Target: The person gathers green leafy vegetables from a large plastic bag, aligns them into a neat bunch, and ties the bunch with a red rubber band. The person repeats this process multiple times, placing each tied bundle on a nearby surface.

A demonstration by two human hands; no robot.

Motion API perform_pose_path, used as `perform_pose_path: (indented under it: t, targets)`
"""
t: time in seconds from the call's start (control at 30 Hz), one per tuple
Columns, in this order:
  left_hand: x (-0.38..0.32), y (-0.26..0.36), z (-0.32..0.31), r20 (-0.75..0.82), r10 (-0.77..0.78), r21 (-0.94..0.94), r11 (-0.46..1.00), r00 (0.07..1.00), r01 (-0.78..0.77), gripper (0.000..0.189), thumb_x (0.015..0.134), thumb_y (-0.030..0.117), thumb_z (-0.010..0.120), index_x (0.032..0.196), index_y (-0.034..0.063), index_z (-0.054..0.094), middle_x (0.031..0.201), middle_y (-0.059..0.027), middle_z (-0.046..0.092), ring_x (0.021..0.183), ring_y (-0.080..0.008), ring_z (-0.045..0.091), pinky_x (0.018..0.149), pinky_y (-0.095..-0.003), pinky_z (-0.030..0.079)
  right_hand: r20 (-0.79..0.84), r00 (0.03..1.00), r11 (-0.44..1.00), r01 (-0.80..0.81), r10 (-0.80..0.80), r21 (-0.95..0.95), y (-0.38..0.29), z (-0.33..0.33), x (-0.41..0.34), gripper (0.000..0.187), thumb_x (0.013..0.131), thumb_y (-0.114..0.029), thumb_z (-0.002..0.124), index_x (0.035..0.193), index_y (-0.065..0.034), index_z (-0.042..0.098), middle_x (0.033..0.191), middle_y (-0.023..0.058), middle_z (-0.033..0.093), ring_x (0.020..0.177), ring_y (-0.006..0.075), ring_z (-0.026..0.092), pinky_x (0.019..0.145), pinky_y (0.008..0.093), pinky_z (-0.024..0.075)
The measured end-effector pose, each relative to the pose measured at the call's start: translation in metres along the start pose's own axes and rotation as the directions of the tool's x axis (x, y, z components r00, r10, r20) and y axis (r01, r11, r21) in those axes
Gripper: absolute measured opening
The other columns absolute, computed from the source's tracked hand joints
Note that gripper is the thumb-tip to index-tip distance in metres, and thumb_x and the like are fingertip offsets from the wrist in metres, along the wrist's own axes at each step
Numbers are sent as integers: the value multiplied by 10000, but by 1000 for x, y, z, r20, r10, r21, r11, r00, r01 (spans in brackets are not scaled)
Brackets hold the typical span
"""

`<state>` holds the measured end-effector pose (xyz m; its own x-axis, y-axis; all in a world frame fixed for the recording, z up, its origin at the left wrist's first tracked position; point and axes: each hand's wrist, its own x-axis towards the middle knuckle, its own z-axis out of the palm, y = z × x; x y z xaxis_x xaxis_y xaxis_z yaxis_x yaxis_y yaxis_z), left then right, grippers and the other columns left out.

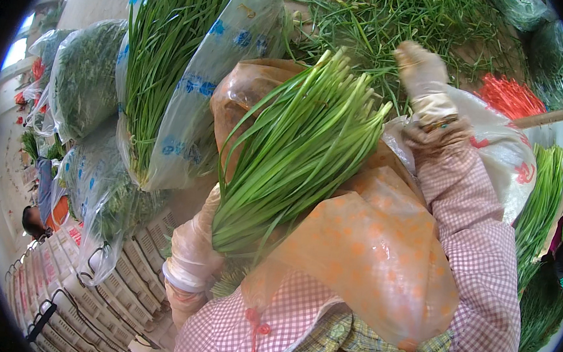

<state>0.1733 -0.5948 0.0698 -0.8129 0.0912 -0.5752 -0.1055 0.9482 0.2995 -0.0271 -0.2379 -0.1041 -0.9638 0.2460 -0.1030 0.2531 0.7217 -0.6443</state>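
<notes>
A large bunch of green garlic chives lies slantwise across my lap, its pale cut ends pointing away from me. My gloved left hand grips the leafy lower end, with most of the fingers hidden behind the leaves. Beyond the cut ends, my gloved right hand is raised in front of a heap of loose green leaves. Motion blurs its curled fingers, so whether they hold anything is unclear. Beneath the bunch, a translucent orange plastic sheet covers my lap and chest.
To the left stands an open plastic bag of chives, beside another filled bag. Stacked plastic crates sit lower left, with a person behind. At right are red ties, a white sack and more chives.
</notes>
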Motion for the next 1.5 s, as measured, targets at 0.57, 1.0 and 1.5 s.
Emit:
perform_pose_path:
  t: [0.57, 1.0, 1.5]
  targets:
    - [0, 7, 0, -56, 68, 51, 997, 996, -65, 973, 741, 217, 813, 1561, 171, 291, 1164, -168, 691, 954, -376, 704, 788, -410, 562, 171, 970, 817, -238, 173, 525, 9, -27, 18, 330, 960, -382, 649, 1163, -123, 671, 818, 38, 675, 649, 118, 604, 566, 316, 528]
    - [-2, 15, -8, -86, 118, 132, 985, 989, -106, 922, 746, 125, 756, 1554, 183, 315, 952, -165, 686, 818, -377, 680, 696, -457, 532, 122, 992, 902, -77, 27, 425, 40, -3, 32, 379, 939, -329, 670, 1139, -8, 674, 1026, 127, 716, 946, 246, 665, 894, 344, 533]
    - [4, 33, -28, -41, 198, 321, 931, 979, -174, 1029, 670, 69, 751, 1573, 166, 268, 907, -141, 641, 749, -351, 663, 633, -431, 534, 714, 371, 798, 155, -593, 582, -63, 4, -7, 284, 894, -262, 709, 1059, -31, 715, 894, 103, 717, 839, 193, 659, 786, 343, 519]
